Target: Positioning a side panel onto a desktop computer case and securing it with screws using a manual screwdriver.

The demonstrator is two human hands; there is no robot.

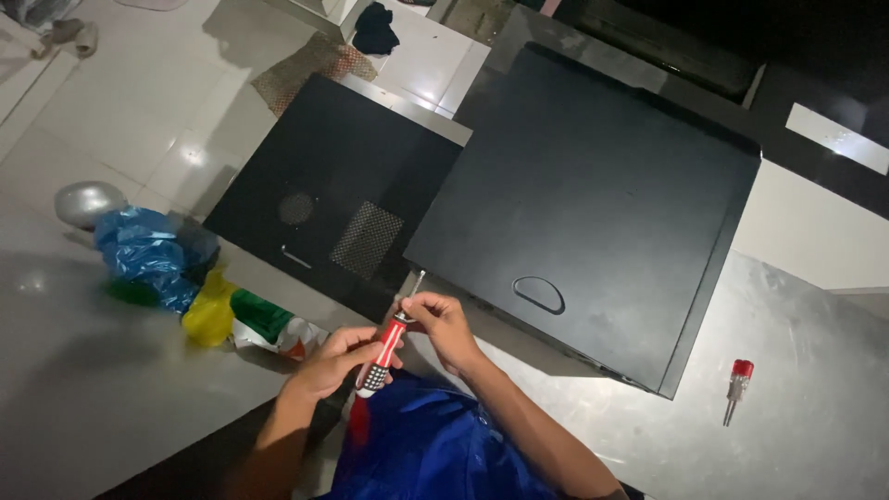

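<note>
— What's the person got there, low in the middle of the frame?

— A screwdriver with a red, black and white handle. The left hand is wrapped around the lower handle, fingers closed on it. The right hand pinches the top of the handle, just where the metal shaft comes out. The shaft points up and a little right, towards the edge of the big computer case.

— Is the tip in a screw?

— I can't tell. The tip sits at the case's lower left edge, above the grey table, but the light is too dim to see whether it touches anything. To me it looks like the tool itself is being handled or adjusted rather than driven.

— So how far along are they?

— My guess is early. That case on the right lies flat with its side panel on; the oval finger recess near its lower edge is plain to see. A second black panel, with a round vent and a square mesh one, lies in the centre left of the frame, and I can't say whether it's a loose cover or another case. Nothing shows the inside of either.

— Anything else about?

— A smaller screwdriver with a red cap lies alone at the lower right, well apart from both hands. Crumpled plastic bags, blue, yellow and green, sit at the left.
</note>
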